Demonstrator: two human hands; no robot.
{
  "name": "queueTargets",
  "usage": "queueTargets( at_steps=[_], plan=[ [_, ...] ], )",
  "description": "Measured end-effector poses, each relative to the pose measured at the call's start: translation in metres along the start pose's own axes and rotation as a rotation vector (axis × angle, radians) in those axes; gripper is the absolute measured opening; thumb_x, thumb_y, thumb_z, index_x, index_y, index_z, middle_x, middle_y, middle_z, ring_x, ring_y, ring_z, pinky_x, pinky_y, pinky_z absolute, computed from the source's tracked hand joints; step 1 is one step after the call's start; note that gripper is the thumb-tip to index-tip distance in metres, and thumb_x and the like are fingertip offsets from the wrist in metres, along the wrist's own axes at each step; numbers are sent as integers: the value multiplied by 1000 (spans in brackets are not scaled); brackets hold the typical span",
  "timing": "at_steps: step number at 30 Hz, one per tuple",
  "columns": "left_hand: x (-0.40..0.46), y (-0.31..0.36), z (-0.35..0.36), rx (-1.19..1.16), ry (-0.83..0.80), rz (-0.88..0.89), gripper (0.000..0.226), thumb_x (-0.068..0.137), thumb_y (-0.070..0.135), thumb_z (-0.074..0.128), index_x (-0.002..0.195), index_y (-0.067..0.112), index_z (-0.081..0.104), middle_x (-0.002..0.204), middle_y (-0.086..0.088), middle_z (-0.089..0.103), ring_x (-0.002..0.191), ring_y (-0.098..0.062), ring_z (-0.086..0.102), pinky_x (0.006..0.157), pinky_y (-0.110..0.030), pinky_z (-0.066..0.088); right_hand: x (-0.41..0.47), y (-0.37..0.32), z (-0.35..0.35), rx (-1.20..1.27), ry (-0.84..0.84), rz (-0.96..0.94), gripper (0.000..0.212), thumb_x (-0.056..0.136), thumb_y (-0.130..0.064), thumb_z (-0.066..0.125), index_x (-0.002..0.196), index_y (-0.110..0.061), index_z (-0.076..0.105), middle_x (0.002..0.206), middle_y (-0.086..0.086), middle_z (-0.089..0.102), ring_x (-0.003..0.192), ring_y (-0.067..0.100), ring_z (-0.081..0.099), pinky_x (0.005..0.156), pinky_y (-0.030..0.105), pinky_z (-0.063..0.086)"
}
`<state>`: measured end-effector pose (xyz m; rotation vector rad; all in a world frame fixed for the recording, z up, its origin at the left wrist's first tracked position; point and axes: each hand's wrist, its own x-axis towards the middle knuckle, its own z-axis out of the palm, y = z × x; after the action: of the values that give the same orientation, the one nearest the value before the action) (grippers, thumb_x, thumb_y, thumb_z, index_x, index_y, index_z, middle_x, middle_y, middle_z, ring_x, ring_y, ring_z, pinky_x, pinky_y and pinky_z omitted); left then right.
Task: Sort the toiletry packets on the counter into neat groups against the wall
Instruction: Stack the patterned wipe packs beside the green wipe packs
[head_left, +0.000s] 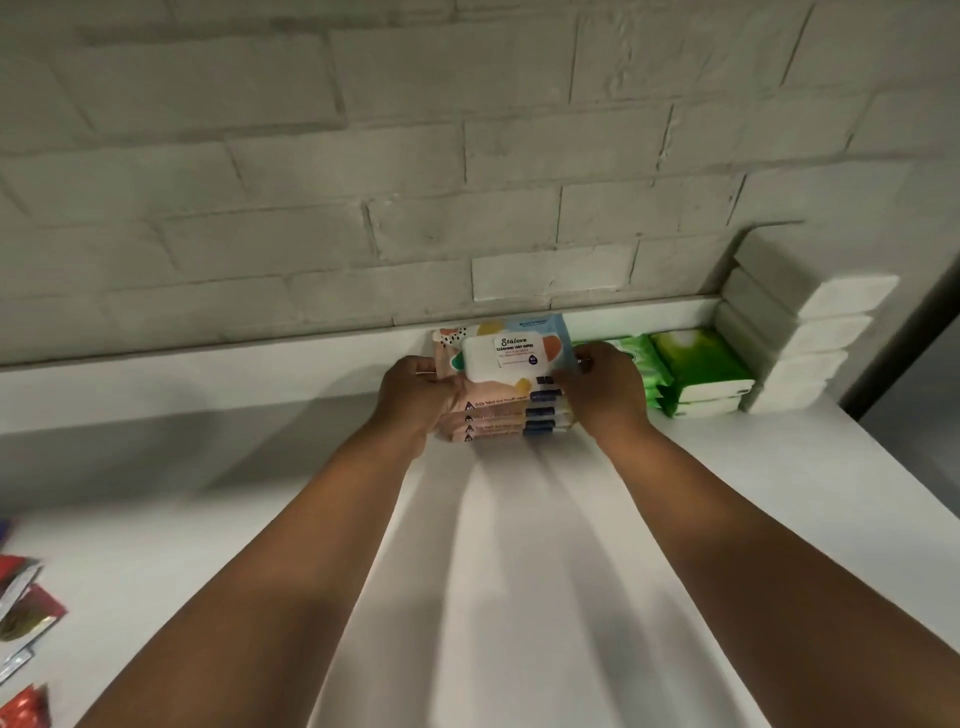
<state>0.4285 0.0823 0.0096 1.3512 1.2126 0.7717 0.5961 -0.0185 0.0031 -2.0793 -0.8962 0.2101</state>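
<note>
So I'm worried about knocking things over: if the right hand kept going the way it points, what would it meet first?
Probably the brick wall behind the pink wipes stack the right hand grips; depth unclear.

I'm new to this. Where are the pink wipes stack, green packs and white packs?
pink wipes stack (506, 410), head view, front edge
green packs (698, 366), head view, top pack
white packs (815, 338), head view, stack's end faces

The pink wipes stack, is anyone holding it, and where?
Yes. The left hand grips the pink wipes stack at its left end and the right hand grips its right end.
</note>
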Motion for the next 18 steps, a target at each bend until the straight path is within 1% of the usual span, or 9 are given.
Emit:
queueTargets(
  at_steps=[2, 4, 7, 9, 11, 14, 16, 17, 18],
  plan=[
    [7, -3, 3, 44, 18, 1, 31, 78, 12, 74, 105, 11, 59, 103, -8, 68, 85, -22, 67, 54, -27, 50, 8, 5, 8, -68, 6, 9, 30, 89, -39, 57, 108, -17, 63, 99, 1, 69, 88, 21, 64, 72, 29, 48],
    [14, -8, 5, 78, 21, 3, 30, 77, 12, 75, 103, 10, 60, 99, -8, 69, 80, -21, 69, 57, -31, 55, 12, 7, 14, -123, 12, 0, 30, 87, -36, 58, 112, -20, 61, 105, 2, 69, 95, 24, 64, 76, 32, 50],
    [16, -13, 5, 79, 0, 15, 20, 82, 9, 70, 100, 8, 60, 88, -5, 68, 58, -12, 65, 41, -21, 49, 11, 11, 20, -189, 30, -18, 24, 87, -32, 57, 107, -21, 62, 99, 3, 69, 93, 26, 64, 72, 32, 50],
    [17, -15, 4, 69, -3, 22, 18, 84, 8, 69, 100, 7, 61, 86, -5, 68, 53, -9, 63, 40, -19, 47, 11, 13, 21, -239, 45, -33, 23, 87, -36, 54, 102, -20, 63, 94, 4, 70, 89, 27, 64, 70, 33, 51],
    [17, -16, 3, 58, -2, 8, 19, 84, 7, 68, 102, 5, 62, 86, -9, 68, 50, -9, 62, 40, -18, 46, 10, 14, 21, -280, 50, -41, 28, 90, -41, 49, 99, -19, 63, 91, 7, 69, 88, 29, 63, 70, 36, 52],
    [16, -14, 3, 78, -20, -15, 22, 85, 8, 68, 104, 0, 62, 84, -9, 67, 41, -5, 60, 38, -17, 44, 7, 10, 20, -359, 57, -75, 35, 93, -43, 44, 100, -15, 63, 96, 11, 67, 97, 33, 57, 75, 39, 49],
    [14, -12, 4, 150, 11, 2, 28, 85, 13, 68, 108, 1, 58, 94, -6, 65, 45, -4, 62, 39, -18, 45, 6, 8, 19, -459, 103, -131, 32, 94, -39, 47, 106, -14, 63, 105, 12, 62, 103, 34, 52, 79, 40, 44],
    [12, -11, 4, 232, 57, 41, 30, 85, 17, 68, 111, 6, 56, 101, -4, 62, 55, -4, 64, 44, -20, 48, 6, 8, 19, -481, 133, -176, 29, 93, -36, 49, 108, -14, 62, 107, 12, 60, 103, 33, 50, 79, 40, 42],
    [13, -11, 4, 349, 114, 122, 35, 85, 21, 67, 116, 12, 55, 109, -4, 58, 72, -10, 65, 55, -24, 52, 6, 8, 19, -476, 138, -233, 28, 91, -31, 53, 111, -15, 61, 109, 12, 59, 103, 33, 49, 79, 39, 41]
  ],
)
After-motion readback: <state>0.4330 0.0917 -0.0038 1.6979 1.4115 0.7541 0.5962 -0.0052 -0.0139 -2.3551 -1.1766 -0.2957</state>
